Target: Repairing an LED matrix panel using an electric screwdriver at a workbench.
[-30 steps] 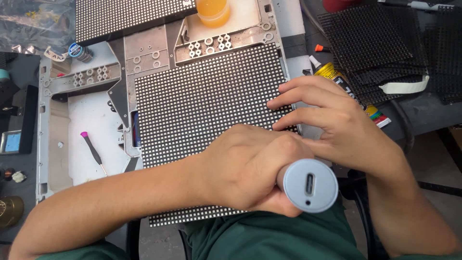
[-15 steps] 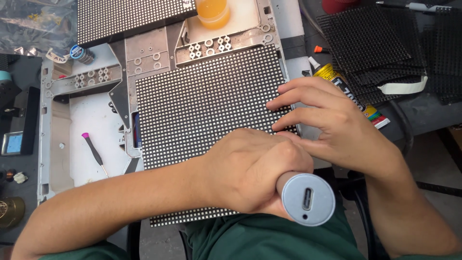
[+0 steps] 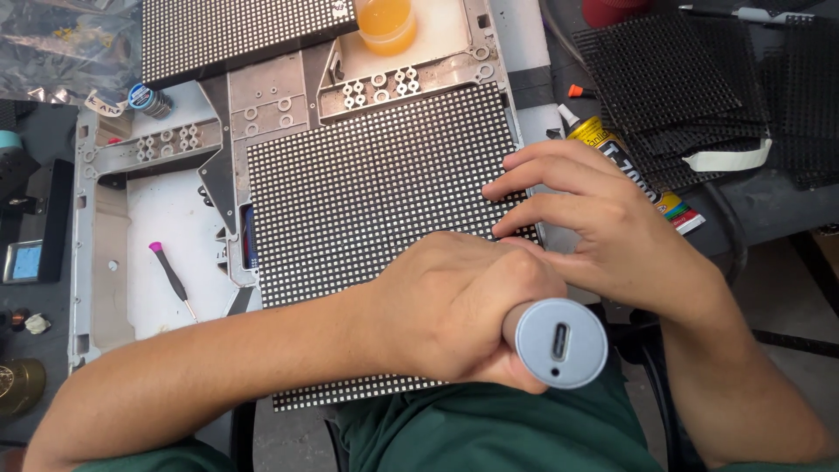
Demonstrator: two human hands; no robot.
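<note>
My left hand (image 3: 459, 301) is closed around a grey cylindrical tool (image 3: 559, 343), whose round butt end with a small port faces the camera. Its tip is hidden under my hand, down against a black dotted LED panel (image 3: 367, 192). My right hand (image 3: 603, 232) lies flat on the panel's right edge, fingers spread and pointing left, holding nothing. The panel lies in a grey metal frame (image 3: 262, 92) on the bench.
A second dotted panel (image 3: 227, 31) lies at the top left, a cup of orange liquid (image 3: 384, 22) beside it. A small pink-capped screwdriver (image 3: 170, 278) rests inside the frame. A yellow glue tube (image 3: 612, 157) and stacked black mesh sheets (image 3: 690, 87) are at the right.
My left hand with the tool has shifted slightly down and right on the panel. My right hand stays on the panel's edge.
</note>
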